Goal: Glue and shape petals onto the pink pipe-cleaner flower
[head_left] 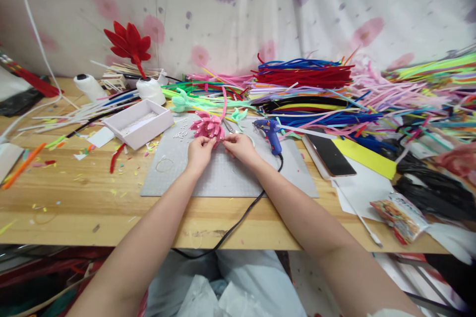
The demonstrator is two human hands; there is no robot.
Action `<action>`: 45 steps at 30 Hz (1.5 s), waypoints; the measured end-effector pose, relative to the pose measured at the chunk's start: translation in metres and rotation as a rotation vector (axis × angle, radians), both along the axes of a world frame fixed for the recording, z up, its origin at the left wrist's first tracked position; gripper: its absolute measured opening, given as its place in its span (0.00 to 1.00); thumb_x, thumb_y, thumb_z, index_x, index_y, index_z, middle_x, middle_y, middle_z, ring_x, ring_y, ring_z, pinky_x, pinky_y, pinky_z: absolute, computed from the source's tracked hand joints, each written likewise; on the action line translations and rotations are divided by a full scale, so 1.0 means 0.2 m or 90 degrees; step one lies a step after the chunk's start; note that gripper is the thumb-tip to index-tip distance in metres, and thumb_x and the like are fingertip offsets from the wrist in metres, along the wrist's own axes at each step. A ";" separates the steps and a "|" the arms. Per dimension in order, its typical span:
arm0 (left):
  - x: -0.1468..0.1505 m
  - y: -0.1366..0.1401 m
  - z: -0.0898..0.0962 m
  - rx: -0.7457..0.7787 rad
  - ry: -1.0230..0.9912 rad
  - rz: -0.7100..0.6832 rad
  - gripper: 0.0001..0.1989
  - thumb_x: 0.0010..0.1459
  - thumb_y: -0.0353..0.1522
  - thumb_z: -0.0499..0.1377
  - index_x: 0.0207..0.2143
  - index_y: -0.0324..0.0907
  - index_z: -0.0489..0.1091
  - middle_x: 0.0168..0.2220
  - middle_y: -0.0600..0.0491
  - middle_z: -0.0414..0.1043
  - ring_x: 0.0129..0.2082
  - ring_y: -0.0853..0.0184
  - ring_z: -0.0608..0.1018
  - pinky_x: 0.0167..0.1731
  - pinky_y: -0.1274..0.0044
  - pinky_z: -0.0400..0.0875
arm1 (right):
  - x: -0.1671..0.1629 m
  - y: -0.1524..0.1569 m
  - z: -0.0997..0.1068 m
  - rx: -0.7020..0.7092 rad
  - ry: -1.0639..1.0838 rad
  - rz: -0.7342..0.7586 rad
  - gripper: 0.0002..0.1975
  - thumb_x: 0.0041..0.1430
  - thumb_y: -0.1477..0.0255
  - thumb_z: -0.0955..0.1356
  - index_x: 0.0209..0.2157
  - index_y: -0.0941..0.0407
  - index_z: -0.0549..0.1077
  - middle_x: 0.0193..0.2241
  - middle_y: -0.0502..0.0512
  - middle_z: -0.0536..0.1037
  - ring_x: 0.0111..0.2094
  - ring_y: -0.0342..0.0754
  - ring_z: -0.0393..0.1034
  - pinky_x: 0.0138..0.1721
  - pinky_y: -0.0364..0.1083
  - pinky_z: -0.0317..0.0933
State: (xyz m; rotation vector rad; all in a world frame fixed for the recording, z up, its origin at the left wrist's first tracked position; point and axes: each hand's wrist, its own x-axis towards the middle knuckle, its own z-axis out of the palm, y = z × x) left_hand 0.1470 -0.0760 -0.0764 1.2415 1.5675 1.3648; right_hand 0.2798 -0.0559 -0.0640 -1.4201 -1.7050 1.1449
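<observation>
A pink pipe-cleaner flower with pale petal tips and a curved pink stem is over the grey cutting mat. My left hand pinches its near edge between thumb and fingers. Close by, my right hand is closed with its fingertips together at the flower's right side, touching a petal. My fingers cover the exact spot where they grip. Small white beads lie on the mat left of the flower. Scissors, partly hidden, rest behind my right hand.
A blue glue gun sits right of my hands, its black cord crossing the table's front edge. A white box stands left. Bundled pipe cleaners fill the back. A phone lies right; a red flower stands back left.
</observation>
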 end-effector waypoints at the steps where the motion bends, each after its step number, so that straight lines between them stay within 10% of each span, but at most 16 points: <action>1: 0.00 0.00 0.00 -0.002 -0.003 0.002 0.10 0.48 0.35 0.59 0.19 0.38 0.67 0.16 0.58 0.62 0.18 0.74 0.61 0.22 0.79 0.54 | 0.00 0.00 0.00 0.001 -0.001 0.001 0.09 0.52 0.74 0.63 0.32 0.58 0.75 0.14 0.44 0.68 0.12 0.35 0.55 0.16 0.37 0.51; 45: -0.01 0.01 -0.01 -0.015 0.012 -0.016 0.11 0.48 0.37 0.57 0.20 0.39 0.69 0.17 0.57 0.63 0.19 0.73 0.63 0.22 0.79 0.55 | -0.01 -0.02 -0.02 0.109 -0.067 0.000 0.12 0.50 0.73 0.63 0.33 0.57 0.77 0.16 0.46 0.71 0.18 0.38 0.61 0.23 0.38 0.53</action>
